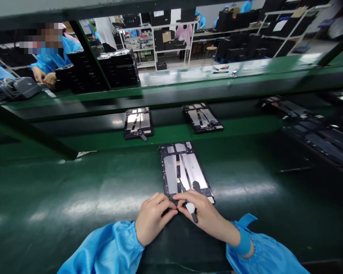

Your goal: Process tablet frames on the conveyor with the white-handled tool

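Tablet frame (185, 171) in L hand (153, 222) pinch, stylus (192, 211) in R hand (207, 217).

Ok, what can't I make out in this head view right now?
Head view: near edge of the open tablet, covered by the left hand and right hand.
Head view: tool in the right hand; only a white knob and dark tip show, the hand hides the rest.
Head view: dark parts at right, blurred and cut by the frame edge.

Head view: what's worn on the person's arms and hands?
The left sleeve and right sleeve are shiny light-blue fabric with gathered cuffs. A blue wrist strap with a loose tab circles the right wrist. The left hand and right hand are ungloved.
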### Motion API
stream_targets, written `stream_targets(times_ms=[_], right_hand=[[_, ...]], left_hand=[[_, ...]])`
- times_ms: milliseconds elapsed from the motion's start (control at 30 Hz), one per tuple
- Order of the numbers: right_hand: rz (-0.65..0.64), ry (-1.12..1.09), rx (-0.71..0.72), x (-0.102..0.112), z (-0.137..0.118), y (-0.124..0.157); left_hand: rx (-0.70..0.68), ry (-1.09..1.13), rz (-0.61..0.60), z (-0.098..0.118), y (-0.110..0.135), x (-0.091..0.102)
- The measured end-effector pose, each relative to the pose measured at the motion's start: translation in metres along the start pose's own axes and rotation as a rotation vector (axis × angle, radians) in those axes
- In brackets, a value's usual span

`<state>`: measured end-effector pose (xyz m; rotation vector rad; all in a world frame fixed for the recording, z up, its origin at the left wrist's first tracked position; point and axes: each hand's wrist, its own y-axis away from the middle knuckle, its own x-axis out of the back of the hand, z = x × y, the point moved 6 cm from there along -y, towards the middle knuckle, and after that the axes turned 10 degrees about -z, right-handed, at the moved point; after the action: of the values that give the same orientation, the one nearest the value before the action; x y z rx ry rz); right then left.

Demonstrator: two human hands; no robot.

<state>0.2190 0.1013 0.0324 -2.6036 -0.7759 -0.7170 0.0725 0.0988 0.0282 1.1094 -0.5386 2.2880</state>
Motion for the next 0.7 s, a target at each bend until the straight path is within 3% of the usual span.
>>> stream_targets(times_ms=[167, 400, 700], right_hand=[[0.015, 0.006, 0.004, 0.0, -0.001, 0.0], [0.029, 0.046, 0.009, -0.007, 0.004, 0.002], [0.029, 0.038, 0.015, -0.005, 0.002, 0.001]], left_hand=[[0.064, -0.014, -0.032, -0.003, 0.0, -0.004], [-0.131, -0.386, -0.063, 0.011, 0.017, 0.001], [-0.237, -0.435, -0.061, 0.005, 0.024, -0.001]])
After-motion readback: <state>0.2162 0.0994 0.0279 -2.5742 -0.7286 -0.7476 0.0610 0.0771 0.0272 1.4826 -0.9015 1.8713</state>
